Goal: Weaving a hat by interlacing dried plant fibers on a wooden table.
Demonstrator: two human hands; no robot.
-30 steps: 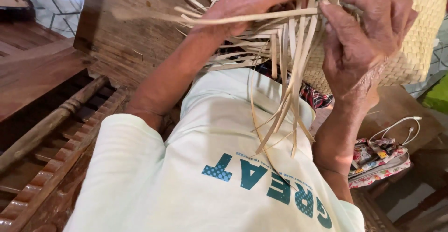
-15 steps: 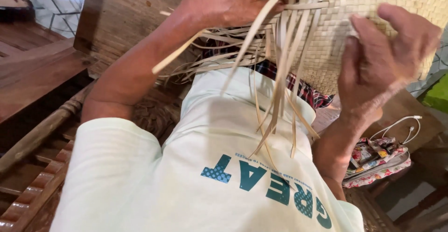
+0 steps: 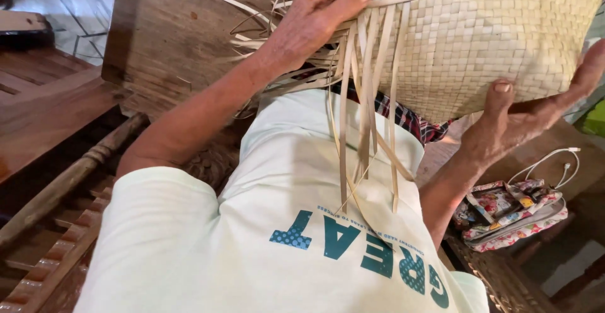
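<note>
- Here, the left hand, top centre, curls its fingers around loose straw strips.
- The right hand cups the woven basket, upper right, fingers spread wide.

I'm looking down on a pale mint-green short-sleeved T-shirt with large teal block lettering across the chest, some letters filled with a dotted pattern. Both forearms are bare below the sleeves. A strip of red-and-dark plaid cloth shows beyond the shirt hem, possibly a wrap or skirt.
</note>
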